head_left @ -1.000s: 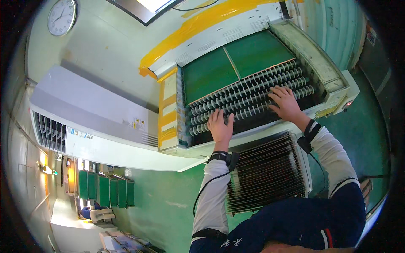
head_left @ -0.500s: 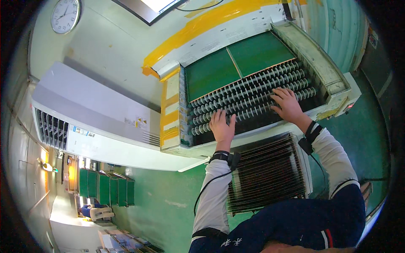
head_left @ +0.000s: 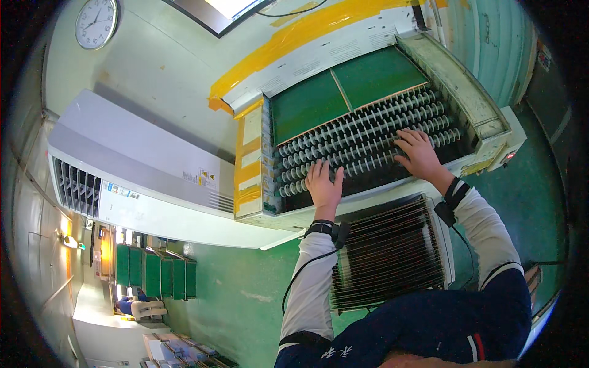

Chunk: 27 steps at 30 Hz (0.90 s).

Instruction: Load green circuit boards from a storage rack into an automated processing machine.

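Green, flat rectangular board (head_left: 357,87) with a pale dividing strip lies beyond exposed grey, ringed rollers (head_left: 368,136), which seemingly bear it. Your left hand (head_left: 323,186) and right hand (head_left: 421,154), fingers loosely spread, grasp nothing, perhaps spaced to suit the board's width; contact is unclear.

Count was: 1 left hand (head_left: 324,186), 1 right hand (head_left: 419,157), 4 roller rows (head_left: 363,136), 2 green panels (head_left: 310,109), 1 wire rack (head_left: 392,257), 1 white cabinet (head_left: 144,147), 1 clock (head_left: 96,23), 1 background person (head_left: 147,308).
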Tool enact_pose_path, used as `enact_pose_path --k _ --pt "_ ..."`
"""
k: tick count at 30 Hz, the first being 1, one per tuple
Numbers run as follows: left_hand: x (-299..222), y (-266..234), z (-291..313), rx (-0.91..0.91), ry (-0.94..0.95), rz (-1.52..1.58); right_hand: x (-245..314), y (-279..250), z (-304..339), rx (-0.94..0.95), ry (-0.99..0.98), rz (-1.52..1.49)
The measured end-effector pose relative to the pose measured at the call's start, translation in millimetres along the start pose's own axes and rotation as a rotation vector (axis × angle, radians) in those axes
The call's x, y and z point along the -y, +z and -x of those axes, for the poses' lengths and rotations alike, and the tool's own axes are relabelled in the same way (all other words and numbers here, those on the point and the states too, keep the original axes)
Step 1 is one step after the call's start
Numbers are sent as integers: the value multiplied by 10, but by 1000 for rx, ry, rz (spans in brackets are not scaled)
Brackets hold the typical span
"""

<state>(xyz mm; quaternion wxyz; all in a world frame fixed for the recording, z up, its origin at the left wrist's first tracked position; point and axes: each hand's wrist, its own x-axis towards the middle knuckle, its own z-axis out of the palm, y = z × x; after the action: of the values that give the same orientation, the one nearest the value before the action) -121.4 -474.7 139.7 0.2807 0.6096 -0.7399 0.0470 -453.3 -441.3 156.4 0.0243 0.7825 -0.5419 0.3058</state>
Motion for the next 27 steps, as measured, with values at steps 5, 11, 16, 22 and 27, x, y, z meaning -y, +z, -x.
enact_pose_path --k 5,11,16,22,27 --pt "18 8 8 -8 4 2 5 15 0 -5 -2 -3" --pt "-28 -24 -2 16 -17 21 -20 21 8 -3 -3 0" --pt "-26 -36 0 18 -19 23 -6 19 6 -5 -2 -2" --pt "-55 -60 -8 20 -16 7 -20 21 8 -15 -15 4" --pt "-48 -54 -8 15 -13 3 -4 13 6 -15 -13 0"
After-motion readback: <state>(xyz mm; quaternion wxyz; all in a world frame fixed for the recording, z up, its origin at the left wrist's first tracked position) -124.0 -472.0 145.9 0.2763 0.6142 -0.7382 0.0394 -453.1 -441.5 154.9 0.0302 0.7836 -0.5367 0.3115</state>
